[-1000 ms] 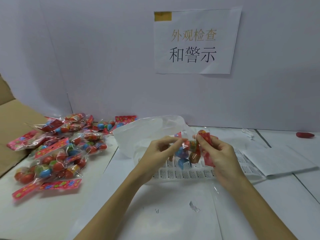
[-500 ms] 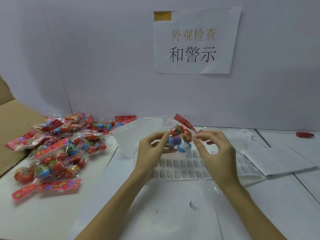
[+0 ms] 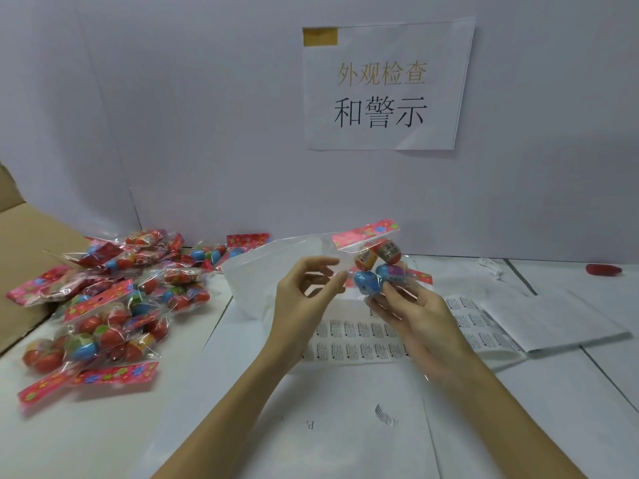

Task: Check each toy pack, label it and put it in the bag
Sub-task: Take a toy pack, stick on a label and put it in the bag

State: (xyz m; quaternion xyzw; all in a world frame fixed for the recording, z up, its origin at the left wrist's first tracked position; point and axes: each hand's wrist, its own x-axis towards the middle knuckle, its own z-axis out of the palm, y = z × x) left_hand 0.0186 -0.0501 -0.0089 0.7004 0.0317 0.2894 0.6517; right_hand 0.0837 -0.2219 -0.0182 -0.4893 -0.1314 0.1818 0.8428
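A clear toy pack (image 3: 378, 267) with a red flowered header card and several coloured eggs is upright above the table, gripped from below by my right hand (image 3: 411, 312). My left hand (image 3: 304, 292) hovers just left of the pack with its fingers loosely curled and its fingertips a little apart from the eggs. Behind my hands lies the white translucent plastic bag (image 3: 256, 271). A sheet of small warning labels (image 3: 352, 340) is flat on the table under my hands.
A pile of several more toy packs (image 3: 114, 305) covers the table's left side, next to a cardboard box (image 3: 20, 243). Folded paper sheets (image 3: 553, 319) lie at the right, with a small red object (image 3: 603, 270) beyond them. One loose label (image 3: 383, 414) curls on the near sheet.
The pack has turned upright, with its header card now on top. My left hand has let go of it, and my right hand has taken it from below.
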